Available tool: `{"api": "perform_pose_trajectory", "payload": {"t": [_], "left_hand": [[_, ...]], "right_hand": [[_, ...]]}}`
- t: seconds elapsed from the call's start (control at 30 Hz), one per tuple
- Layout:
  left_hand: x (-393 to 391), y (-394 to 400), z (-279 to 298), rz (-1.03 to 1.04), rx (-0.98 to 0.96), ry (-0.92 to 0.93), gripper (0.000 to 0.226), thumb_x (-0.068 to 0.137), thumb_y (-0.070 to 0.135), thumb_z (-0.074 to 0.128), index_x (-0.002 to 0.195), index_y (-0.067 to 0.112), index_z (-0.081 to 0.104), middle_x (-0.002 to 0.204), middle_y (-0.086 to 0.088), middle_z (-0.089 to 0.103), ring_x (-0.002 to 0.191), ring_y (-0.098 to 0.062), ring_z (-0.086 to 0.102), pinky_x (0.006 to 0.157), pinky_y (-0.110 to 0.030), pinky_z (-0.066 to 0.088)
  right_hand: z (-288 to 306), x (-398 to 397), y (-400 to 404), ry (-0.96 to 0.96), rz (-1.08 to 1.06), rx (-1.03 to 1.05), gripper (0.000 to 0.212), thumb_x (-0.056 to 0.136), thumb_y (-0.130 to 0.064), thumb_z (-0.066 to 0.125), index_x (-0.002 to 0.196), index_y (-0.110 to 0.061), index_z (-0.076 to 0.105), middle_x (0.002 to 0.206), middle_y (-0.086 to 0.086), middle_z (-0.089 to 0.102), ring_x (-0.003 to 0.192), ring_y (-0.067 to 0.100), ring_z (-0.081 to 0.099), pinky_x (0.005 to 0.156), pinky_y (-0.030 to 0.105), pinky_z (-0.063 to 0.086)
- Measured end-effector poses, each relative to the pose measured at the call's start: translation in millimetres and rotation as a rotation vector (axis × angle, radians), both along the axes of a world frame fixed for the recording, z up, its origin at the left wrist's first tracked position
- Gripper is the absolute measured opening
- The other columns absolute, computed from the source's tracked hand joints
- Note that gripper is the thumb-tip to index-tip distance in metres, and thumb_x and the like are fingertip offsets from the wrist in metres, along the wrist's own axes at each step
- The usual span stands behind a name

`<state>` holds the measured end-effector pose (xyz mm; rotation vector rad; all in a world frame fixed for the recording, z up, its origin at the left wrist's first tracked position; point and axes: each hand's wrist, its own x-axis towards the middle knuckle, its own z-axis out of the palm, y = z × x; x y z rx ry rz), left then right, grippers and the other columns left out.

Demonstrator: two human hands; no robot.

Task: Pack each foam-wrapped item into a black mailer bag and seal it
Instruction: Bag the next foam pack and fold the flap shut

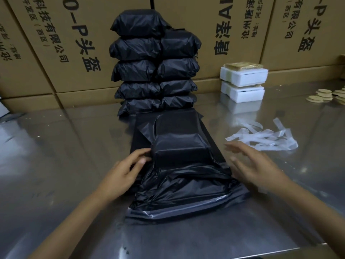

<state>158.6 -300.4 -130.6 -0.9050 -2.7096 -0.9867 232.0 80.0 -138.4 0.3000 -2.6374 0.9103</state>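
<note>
Sealing goes best if the left hand (pixel 124 171), pinching the black mailer bag (pixel 179 165) beside the boxed bulge, pulls it taut while the open, empty right hand (pixel 255 165) folds the mouth flap (pixel 186 208) over squarely.

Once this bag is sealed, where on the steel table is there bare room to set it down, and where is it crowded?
Bare steel lies left of the mailer bag, between the left hand and the cardboard boxes, and along the near edge. The right is crowded: peeled strips, foam-wrapped items, round discs. Behind stands the stack of packed bags.
</note>
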Motion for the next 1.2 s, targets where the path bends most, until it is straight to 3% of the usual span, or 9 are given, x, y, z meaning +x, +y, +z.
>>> {"api": "perform_pose_trajectory", "payload": {"t": [0.13,0.33,0.47,0.6,0.7,0.8,0.9,1.0,1.2], "left_hand": [[12.6,-18.1,-8.0,-0.089,-0.492,0.51,0.077,0.087,-0.003,0.054,0.153,0.029,0.034,0.163,-0.001,0.028,0.147,-0.02,0.033,0.112,-0.034,0.038],[22.6,-16.4,-0.7,-0.271,-0.69,0.598,0.07,0.075,0.008,0.053,0.144,0.02,0.053,0.157,-0.001,0.04,0.145,-0.021,0.035,0.107,-0.036,0.047],[16.7,-25.1,-2.4,-0.295,-0.573,0.373,0.088,0.07,0.0,0.075,0.149,0.023,0.044,0.162,0.01,0.026,0.15,-0.01,0.024,0.118,-0.03,0.03],[23.1,18.4,-3.6,0.077,0.147,0.145,0.051,0.1,-0.003,0.048,0.126,0.036,0.068,0.132,0.013,0.065,0.125,0.004,0.053,0.106,-0.005,0.03],[14.0,32.3,2.4,0.184,0.404,-0.043,0.024,0.097,0.051,0.052,0.104,0.038,0.071,0.102,-0.014,0.073,0.099,-0.027,0.069,0.09,-0.031,0.053],[3.5,20.7,9.2,0.199,0.464,-0.06,0.064,0.081,0.081,0.05,0.093,0.02,0.067,0.087,-0.028,0.065,0.075,-0.036,0.066,0.069,-0.042,0.05],[-11.2,28.6,26.1,0.139,0.588,-0.039,0.038,0.087,0.069,0.056,0.097,0.034,0.069,0.086,-0.015,0.067,0.077,-0.029,0.065,0.066,-0.039,0.049],[-20.9,32.9,41.0,0.132,0.68,-0.075,0.019,0.086,0.052,0.065,0.094,0.036,0.073,0.093,0.007,0.073,0.09,-0.007,0.069,0.074,-0.018,0.051],[-36.3,35.8,52.4,0.081,0.974,-0.618,0.034,0.08,0.042,0.075,0.108,0.023,0.078,0.12,-0.004,0.072,0.111,-0.02,0.069,0.08,-0.026,0.058]], "right_hand": [[1.4,11.5,19.5,0.18,0.036,0.742,0.068,0.097,-0.034,0.052,0.158,-0.04,0.021,0.161,-0.001,0.036,0.141,0.021,0.043,0.111,0.042,0.041],[4.5,11.7,8.2,0.167,0.28,0.947,0.094,0.069,-0.021,0.076,0.154,-0.03,0.038,0.161,-0.006,0.035,0.146,0.017,0.037,0.112,0.036,0.032],[0.8,8.1,-2.4,0.076,0.302,0.707,0.079,0.075,-0.024,0.071,0.15,-0.033,0.045,0.163,-0.017,0.026,0.147,0.008,0.028,0.111,0.035,0.038],[0.3,4.0,-17.3,0.16,0.219,0.345,0.047,0.072,-0.014,0.073,0.117,-0.027,0.071,0.13,-0.014,0.064,0.12,0.01,0.056,0.096,0.03,0.047],[11.3,-1.1,-33.1,0.053,0.056,-0.193,0.031,0.091,-0.011,0.068,0.095,-0.041,0.07,0.093,-0.014,0.074,0.096,0.008,0.068,0.083,0.025,0.053],[21.9,-11.6,-46.0,-0.025,-0.004,-0.594,0.019,0.093,-0.018,0.07,0.093,-0.037,0.075,0.095,-0.01,0.078,0.094,0.001,0.071,0.082,0.018,0.056],[33.1,-22.8,-50.3,-0.026,-0.002,-0.81,0.017,0.093,-0.015,0.07,0.099,-0.03,0.075,0.1,-0.01,0.078,0.094,0.002,0.072,0.074,0.012,0.055],[38.5,-33.0,-47.7,-0.072,-0.025,-0.925,0.018,0.093,-0.02,0.069,0.11,-0.022,0.075,0.107,-0.005,0.078,0.101,0.014,0.073,0.086,0.031,0.058],[47.4,-51.9,-42.7,-0.222,0.11,-1.157,0.045,0.08,-0.029,0.073,0.122,-0.012,0.068,0.119,0.004,0.074,0.109,0.02,0.071,0.085,0.027,0.055]]}}
